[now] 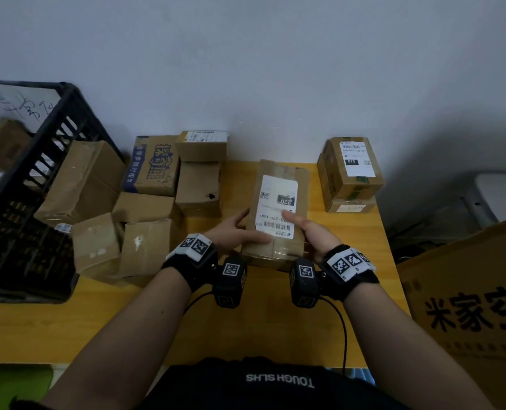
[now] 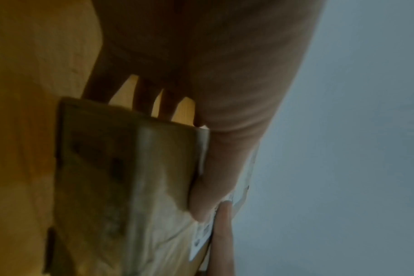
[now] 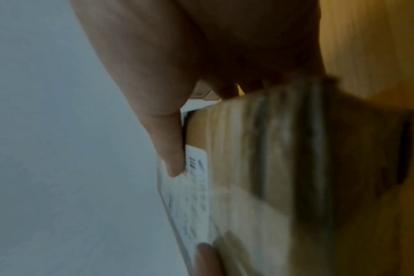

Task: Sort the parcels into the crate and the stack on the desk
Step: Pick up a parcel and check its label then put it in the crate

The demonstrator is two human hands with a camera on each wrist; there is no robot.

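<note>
Your left hand (image 1: 236,232) has its fingers (image 2: 144,97) curled under the near left corner of a long brown cardboard parcel with a white shipping label (image 1: 278,208), thumb lying across the top edge. Your right hand (image 1: 313,232) grasps the near right corner of the same parcel the same way, its thumb (image 3: 170,149) pressed on the label's edge and its fingers tucked beneath. The wrist views are blurred, yet both show the box pinched between thumb and fingers, its underside lifted clear of the yellow wooden tabletop (image 1: 97,327). The parcel sits at the centre of the head view, its long axis running toward 12 o'clock.

At 2 o'clock from the parcel, well apart from it, a stack of small taped cardboard boxes with a white label on top (image 1: 350,173) stands against the pale wall (image 1: 275,69). At 9 to 10 o'clock a loose heap of plain brown cardboard boxes (image 1: 145,208) lies on the tabletop, one of them printed in blue. Further out at 9 o'clock, a black slatted plastic crate (image 1: 18,232) rests on the tabletop's left end with parcels inside. At 4 o'clock, beyond the tabletop's edge, stands a large brown carton with bold black characters (image 1: 470,315).
</note>
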